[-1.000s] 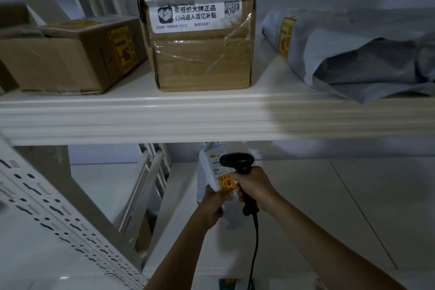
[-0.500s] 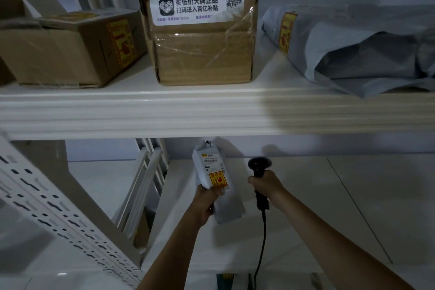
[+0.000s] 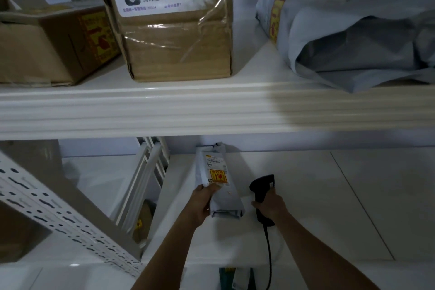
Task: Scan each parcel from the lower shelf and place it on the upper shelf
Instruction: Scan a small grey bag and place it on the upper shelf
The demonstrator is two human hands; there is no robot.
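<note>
At the near bottom edge, a dark green item (image 3: 227, 278) with a yellow tag shows partly below the lower shelf (image 3: 211, 249). Above that shelf, left hand (image 3: 202, 202) grips a small grey poly mailer parcel (image 3: 220, 181) by its left edge, thumb on the front face just under the yellow-and-red sticker; parcel held upright, label side toward the camera, clear of the shelf surface. Right hand (image 3: 270, 205) is wrapped round the handle of a black barcode scanner (image 3: 262, 190), just right of the parcel and not touching it; cable (image 3: 269, 256) hangs down from the handle. Perforated upright (image 3: 58, 214) runs diagonally at left. Farther up, the upper shelf (image 3: 164, 110) carries, left to right: a low cardboard box (image 3: 47, 47), a taller taped cardboard box (image 3: 174, 37) with a white printed label, and a large grey poly bag (image 3: 353, 37) lying on its side.
</note>
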